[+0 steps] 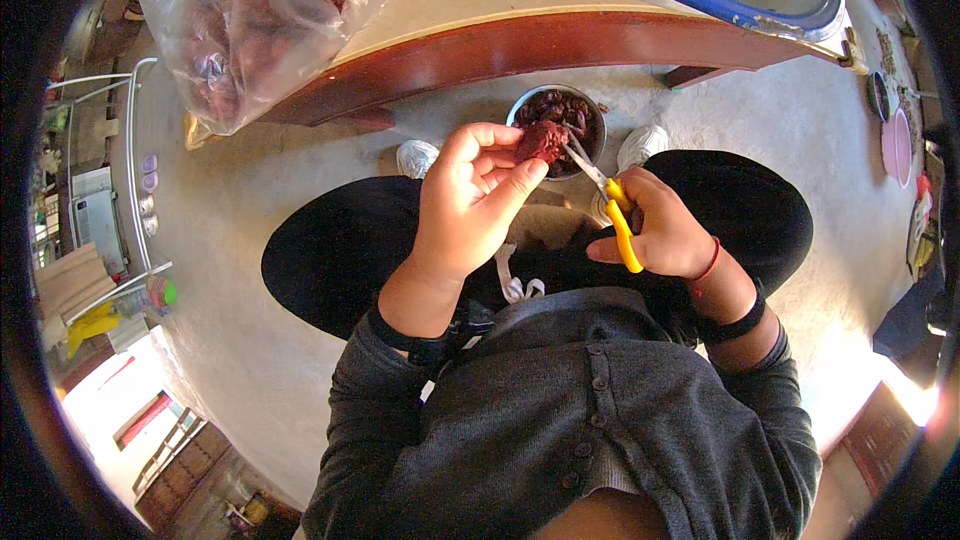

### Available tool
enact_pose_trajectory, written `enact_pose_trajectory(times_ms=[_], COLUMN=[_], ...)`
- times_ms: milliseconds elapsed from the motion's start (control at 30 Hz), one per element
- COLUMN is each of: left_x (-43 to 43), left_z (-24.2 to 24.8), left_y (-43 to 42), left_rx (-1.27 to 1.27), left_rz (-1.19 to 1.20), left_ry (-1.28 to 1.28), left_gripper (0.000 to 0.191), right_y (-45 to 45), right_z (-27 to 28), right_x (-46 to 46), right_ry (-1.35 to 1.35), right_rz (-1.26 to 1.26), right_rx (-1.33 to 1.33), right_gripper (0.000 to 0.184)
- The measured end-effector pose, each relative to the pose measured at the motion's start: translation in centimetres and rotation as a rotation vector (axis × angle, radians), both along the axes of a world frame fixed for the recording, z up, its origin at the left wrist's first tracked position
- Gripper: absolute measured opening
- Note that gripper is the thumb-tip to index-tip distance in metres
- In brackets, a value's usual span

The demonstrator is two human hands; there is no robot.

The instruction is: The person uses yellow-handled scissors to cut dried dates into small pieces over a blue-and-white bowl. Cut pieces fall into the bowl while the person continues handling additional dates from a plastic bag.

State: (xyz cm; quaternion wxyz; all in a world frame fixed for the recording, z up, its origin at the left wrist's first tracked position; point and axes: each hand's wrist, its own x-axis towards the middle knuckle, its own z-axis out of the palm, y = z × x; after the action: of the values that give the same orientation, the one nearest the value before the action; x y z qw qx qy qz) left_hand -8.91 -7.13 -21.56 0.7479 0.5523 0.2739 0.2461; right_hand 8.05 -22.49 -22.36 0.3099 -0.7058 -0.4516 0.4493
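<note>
Between the thumb and fingers of my left hand [472,199] is a dark red, wrinkled piece that looks like dried fruit [541,142]. My right hand [660,229] grips scissors with yellow handles [619,217]; their blade tips touch the right side of the red piece. Below both hands, a round metal bowl [602,136] on the floor holds more dark red pieces. A clear plastic bag [247,52] of similar red pieces rests on the table at the upper left. At the upper right stands a blue-rimmed white tray [795,19] with cut pieces in it.
The table's reddish-brown wooden edge [465,52] runs across in front of me, above the bowl. My knees are on both sides of the bowl, with white shoes [643,146] close by. A pink basin [896,146] stands on the floor at the far right; a white metal rack [139,165] is at the left.
</note>
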Motion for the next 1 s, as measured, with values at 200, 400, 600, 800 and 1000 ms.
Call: enact_pose_trajectory(times_ms=[200,400,600,800,1000], left_x=[0.3,0.9,1.1,1.4,1.3], left_z=[-0.5,-1.3,-1.9,-2.2,-2.0], left_y=[-0.1,-0.1,-0.4,-0.4,-0.2], left_rx=[0.047,0.022,0.101,0.187,0.194], left_rz=[0.033,0.003,-0.039,-0.05,-0.024], left_ry=[0.078,0.065,0.182,0.185,0.204], left_gripper=[0.025,0.025,0.024,0.023,0.021], right_y=[0.5,1.1,1.1,0.9,0.9], right_z=[-0.2,-0.2,-0.9,-1.4,-1.1], right_x=[0.2,0.8,1.2,1.5,1.6], right_ry=[0.067,0.1,0.048,0.095,0.099], right_rz=[0.022,0.116,0.224,0.249,0.164], right_rx=[-0.067,-0.094,-0.218,-0.228,-0.182], right_gripper=[0.058,0.057,0.068,0.075,0.056])
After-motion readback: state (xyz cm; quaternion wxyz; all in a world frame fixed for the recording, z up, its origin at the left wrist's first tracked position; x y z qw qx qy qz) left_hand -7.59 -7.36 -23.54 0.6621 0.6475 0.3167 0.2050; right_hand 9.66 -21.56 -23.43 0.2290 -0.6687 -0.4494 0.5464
